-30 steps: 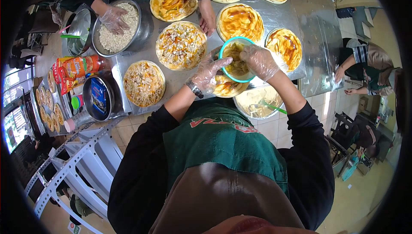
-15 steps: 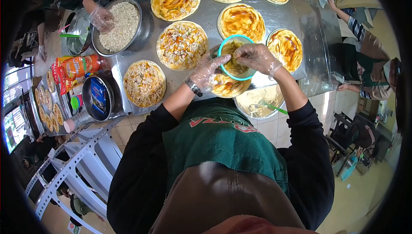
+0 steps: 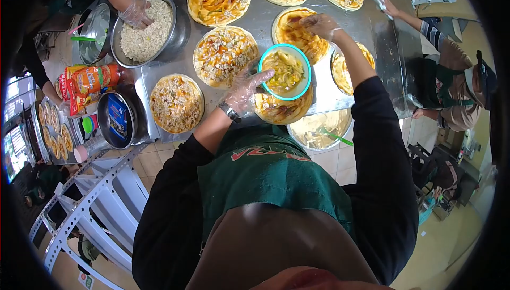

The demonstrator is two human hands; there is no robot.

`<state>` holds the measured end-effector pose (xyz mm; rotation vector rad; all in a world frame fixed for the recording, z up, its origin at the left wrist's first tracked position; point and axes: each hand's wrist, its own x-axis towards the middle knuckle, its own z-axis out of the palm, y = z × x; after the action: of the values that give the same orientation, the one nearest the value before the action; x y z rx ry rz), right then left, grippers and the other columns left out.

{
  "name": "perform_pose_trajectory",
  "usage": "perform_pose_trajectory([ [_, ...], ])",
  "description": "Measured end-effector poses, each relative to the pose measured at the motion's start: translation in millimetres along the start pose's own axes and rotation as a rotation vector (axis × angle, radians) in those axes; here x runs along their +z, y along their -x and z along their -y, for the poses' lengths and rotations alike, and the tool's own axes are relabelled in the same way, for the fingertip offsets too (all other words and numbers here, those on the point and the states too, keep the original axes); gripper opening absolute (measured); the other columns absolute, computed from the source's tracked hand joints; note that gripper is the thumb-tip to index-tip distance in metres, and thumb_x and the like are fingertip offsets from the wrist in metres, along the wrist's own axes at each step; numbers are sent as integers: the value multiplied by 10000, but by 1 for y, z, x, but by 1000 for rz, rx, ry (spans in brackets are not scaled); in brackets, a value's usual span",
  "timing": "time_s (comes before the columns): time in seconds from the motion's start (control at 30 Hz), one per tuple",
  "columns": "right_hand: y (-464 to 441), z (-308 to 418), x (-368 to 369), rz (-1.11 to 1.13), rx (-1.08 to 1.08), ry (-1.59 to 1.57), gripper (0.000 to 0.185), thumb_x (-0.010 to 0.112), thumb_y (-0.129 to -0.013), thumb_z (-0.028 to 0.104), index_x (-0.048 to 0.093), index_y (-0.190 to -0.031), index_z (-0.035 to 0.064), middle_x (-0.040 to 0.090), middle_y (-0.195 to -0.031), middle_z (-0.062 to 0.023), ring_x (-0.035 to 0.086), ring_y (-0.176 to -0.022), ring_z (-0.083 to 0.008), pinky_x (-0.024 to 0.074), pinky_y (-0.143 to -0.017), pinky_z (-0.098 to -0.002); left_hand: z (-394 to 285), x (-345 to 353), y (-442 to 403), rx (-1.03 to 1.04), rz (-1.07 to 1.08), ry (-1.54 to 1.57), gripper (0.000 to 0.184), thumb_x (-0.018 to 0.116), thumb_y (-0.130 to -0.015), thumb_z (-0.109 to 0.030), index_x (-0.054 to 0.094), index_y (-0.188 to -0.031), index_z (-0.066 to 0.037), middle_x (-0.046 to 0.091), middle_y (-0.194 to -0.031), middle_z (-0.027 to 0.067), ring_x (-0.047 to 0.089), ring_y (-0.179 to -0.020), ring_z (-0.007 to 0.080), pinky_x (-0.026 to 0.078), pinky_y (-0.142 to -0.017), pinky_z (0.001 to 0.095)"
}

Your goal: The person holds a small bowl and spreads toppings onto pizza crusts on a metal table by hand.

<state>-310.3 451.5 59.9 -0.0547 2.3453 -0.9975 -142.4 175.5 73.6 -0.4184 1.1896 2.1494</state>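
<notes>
My left hand (image 3: 245,90), in a clear plastic glove, grips the left side of a teal-rimmed bowl (image 3: 285,72) of yellow-green sliced filling. Part of a sauced pizza base (image 3: 287,110) shows beneath the bowl. Beyond the bowl, my gloved right hand (image 3: 322,26) hangs over another sauced base (image 3: 294,30), its fingers bent together; whatever they hold is too small to make out. A further sauced base (image 3: 342,74) lies partly under my right forearm. Left of the bowl sits a base with white crumbled topping (image 3: 225,56).
A co-worker's gloved hand (image 3: 135,13) is in a steel bowl of white crumbles (image 3: 169,37). More topped bases (image 3: 177,104) lie on the metal table (image 3: 372,51). A bowl with a green spoon (image 3: 319,130) stands near the front edge. Another person wipes at the right.
My right hand has left the teal-rimmed bowl and moved forward over the sauced base. The bowl, in my left hand, has shifted slightly left. The co-worker's hand has moved within the crumbles.
</notes>
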Motion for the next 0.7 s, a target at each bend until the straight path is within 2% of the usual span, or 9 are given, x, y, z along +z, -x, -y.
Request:
perform_pose_trajectory([
  [0.07,-22,-16,9,-134,-181,562,212,668,-790,162,700,-985,84,700,-919,-97,658,-779,-209,512,-651,-324,0,-2,4,7,-9,-21,678,739,-813,-227,405,-1366,-23,591,-1184,109,617,-1038,198,577,-766,347],
  [0.1,-25,-17,7,-129,-185,564,212,668,-790,162,700,-985,84,700,-919,-97,658,-779,-209,512,-651,-324,0,-3,5,17,-10,-45,686,731,-819,-256,396,-1368,-16,590,-1193,120,618,-1045,201,565,-790,339],
  [0.17,-30,-19,-1,-73,-13,587,188,630,-764,192,717,-923,141,686,-1031,-112,640,-973,-298,511,-836,-388,-3,-2,9,26,-12,-41,675,728,-821,-265,409,-1363,-20,592,-1193,116,617,-1043,198,557,-796,337],
  [0.3,-32,-39,-10,-69,-31,524,210,649,-752,215,719,-945,166,693,-1002,-115,653,-935,-289,518,-819,-367,-1,-6,8,25,-21,-70,649,720,-827,-289,435,-1353,-36,591,-1203,102,608,-1053,192,541,-808,334],
  [0.47,-7,-26,-6,-41,-9,141,239,648,-761,152,714,-985,105,704,-974,-118,673,-882,-260,522,-799,-336,-2,-7,9,31,12,16,642,740,-816,-202,434,-1360,-49,600,-1162,82,624,-1009,180,584,-736,341],
  [0.5,1,-20,0,-41,-8,143,239,648,-761,152,714,-985,105,704,-974,-118,673,-882,-260,522,-799,-336,-2,-7,9,26,12,23,634,738,-818,-202,439,-1357,-53,601,-1164,80,625,-1005,177,584,-734,336],
  [0.57,16,-8,13,-24,-64,214,222,647,-803,103,692,-1004,22,705,-956,-119,663,-838,-195,522,-782,-316,-5,-4,11,24,21,37,636,737,-818,-201,437,-1359,-54,601,-1166,81,626,-1001,177,584,-733,335],
  [0.67,8,-39,36,-42,-194,265,213,621,-815,83,687,-1004,11,706,-975,-123,668,-858,-201,519,-790,-318,-8,-3,14,17,15,8,646,740,-815,-203,433,-1364,-55,600,-1170,85,629,-996,178,583,-735,335],
  [0.7,11,-41,39,-56,-223,194,192,601,-816,61,697,-980,40,701,-956,-150,673,-846,-239,515,-776,-329,-8,-3,15,11,0,-32,654,743,-812,-207,431,-1366,-54,600,-1171,88,630,-995,180,583,-738,336],
])
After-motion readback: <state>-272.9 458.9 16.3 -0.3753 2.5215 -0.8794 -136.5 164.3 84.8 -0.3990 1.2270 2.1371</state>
